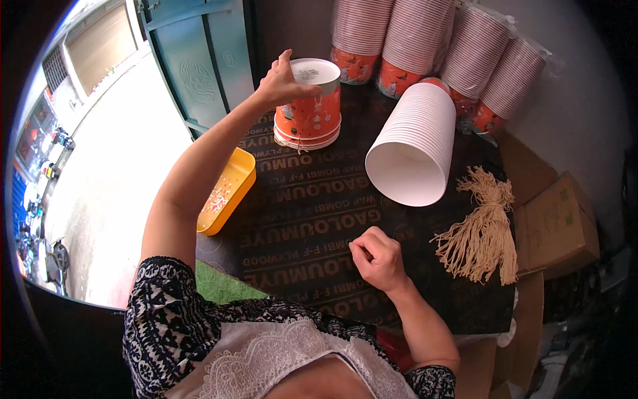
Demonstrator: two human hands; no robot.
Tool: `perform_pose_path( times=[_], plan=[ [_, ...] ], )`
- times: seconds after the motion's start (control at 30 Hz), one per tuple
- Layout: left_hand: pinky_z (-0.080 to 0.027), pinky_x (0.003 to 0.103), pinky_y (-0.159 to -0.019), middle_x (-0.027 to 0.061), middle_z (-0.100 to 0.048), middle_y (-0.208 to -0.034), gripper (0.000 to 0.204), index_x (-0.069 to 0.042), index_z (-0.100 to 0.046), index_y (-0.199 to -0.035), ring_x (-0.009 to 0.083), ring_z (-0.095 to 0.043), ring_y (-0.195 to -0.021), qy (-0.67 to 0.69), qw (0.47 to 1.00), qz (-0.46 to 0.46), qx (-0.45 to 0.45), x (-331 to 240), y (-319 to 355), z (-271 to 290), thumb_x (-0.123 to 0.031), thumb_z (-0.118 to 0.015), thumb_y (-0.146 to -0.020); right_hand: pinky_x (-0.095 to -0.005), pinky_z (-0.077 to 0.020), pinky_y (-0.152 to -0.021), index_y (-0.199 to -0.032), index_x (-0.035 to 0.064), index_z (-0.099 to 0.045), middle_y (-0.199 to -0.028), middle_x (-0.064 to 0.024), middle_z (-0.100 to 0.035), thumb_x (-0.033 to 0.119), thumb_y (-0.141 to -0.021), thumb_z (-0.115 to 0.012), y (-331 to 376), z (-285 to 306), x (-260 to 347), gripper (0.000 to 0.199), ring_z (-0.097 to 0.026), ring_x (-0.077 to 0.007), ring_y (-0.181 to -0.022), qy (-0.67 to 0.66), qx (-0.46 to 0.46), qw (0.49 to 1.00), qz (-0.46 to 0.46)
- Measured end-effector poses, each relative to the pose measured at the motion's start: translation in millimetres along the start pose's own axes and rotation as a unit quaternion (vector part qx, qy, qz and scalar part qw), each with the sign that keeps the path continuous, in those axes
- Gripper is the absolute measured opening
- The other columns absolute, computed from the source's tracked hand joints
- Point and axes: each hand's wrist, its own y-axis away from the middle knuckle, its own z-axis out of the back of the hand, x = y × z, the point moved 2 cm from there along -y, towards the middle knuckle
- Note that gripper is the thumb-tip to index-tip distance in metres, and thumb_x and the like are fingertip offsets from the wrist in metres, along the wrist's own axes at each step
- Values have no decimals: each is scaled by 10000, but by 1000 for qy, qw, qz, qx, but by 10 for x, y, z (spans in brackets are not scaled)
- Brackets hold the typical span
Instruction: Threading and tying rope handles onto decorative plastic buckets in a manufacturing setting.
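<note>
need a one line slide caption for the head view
Left hand spread against an upturned stack of orange paper cups, right hand curled over the dark tabletop.

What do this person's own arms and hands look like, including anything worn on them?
Short black-and-white patterned fabric sleeves leave both forearms bare. The left hand and right hand are ungloved, with no watch or bracelet visible.

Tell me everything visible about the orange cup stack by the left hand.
The orange cup stack, apparently printed paper, stands upside down on the dark table: pale marked base up, greyish band below it, white rims at the bottom, apparently string in front. The spread left hand seems to touch its top.
</note>
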Motion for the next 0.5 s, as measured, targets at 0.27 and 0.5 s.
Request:
perform_pose_path(
  times=[0.27,0.5],
  plan=[
    [-426,445,-1036,297,-396,-1368,1291,41,-207,-1447,393,-467,-1254,-8,1000,-10,3,14,-26,20,-547,-865,-505,-286,-404,-453,-707,9,-566,-680,-76,-549,-60,-751,-671,-3,-3,9,133,-533,-180,-516,5,-2,1000,-2],
    [-382,422,-1072,324,-397,-1361,1276,77,-205,-1432,406,-451,-1264,-2,999,-39,17,113,-117,21,-530,-857,-518,-289,-398,-449,-703,12,-568,-674,-74,-547,-60,-750,-673,-6,-14,-29,135,-525,-178,-506,-3,0,1000,-12]
  ],
)
